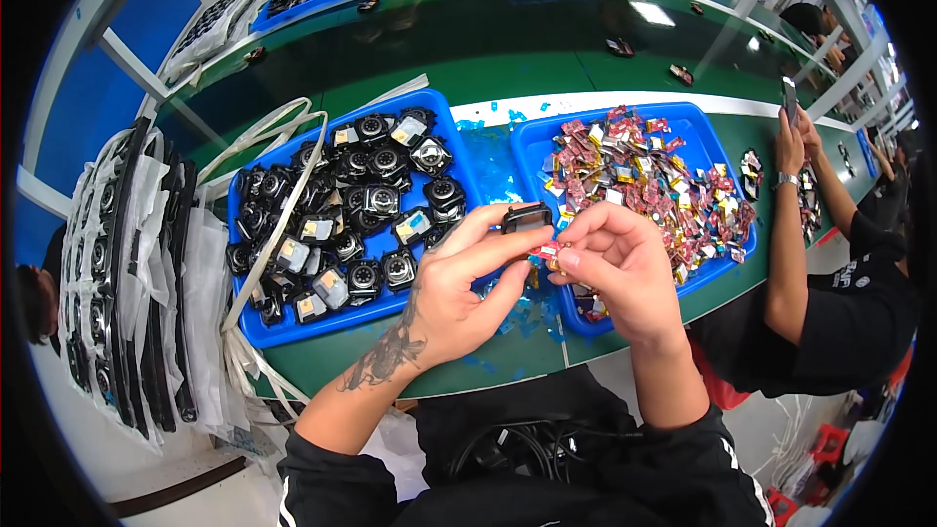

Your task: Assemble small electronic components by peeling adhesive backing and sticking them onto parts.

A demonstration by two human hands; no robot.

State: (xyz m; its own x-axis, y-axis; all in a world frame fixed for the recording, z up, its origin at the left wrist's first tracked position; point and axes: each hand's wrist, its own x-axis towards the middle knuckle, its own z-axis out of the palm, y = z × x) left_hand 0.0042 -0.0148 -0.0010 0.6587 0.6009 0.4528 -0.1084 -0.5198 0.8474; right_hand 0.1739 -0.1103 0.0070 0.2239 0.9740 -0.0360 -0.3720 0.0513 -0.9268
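Fingers (498, 250) of our left hand (444, 298) are clamped on a black case (527, 218), held tilted; on our right hand (630, 278), thumb and forefinger are pinched together at a red part (548, 252) just below it, and whether part and case are joined we cannot tell. Both are above the gap between our two trays. Also listed, by size: one belt (439, 49), green, running across the far side, dark pieces (620, 47) spaced along it. One bench (307, 366), green, before us. One person (849, 303) at our right, black-shirted, both hands raised to a dark slab (789, 96). One stack (107, 263) at our left, dark panels layered with white sheets, standing on edge. One left tray (342, 320), blue, and one right tray (532, 151), blue, just apart on the bench. One strap (293, 203), white, looped, lying across the left tray. One cable (561, 444), black, coiled near our lap. Watch bodies (366, 278), black, many, heaped at mixed angles in the left tray, some showing round backs, others pale squares. Bits (625, 171), red, yellow and white, heaped in the right tray. Scraps (471, 124), blue, scattered between the trays.
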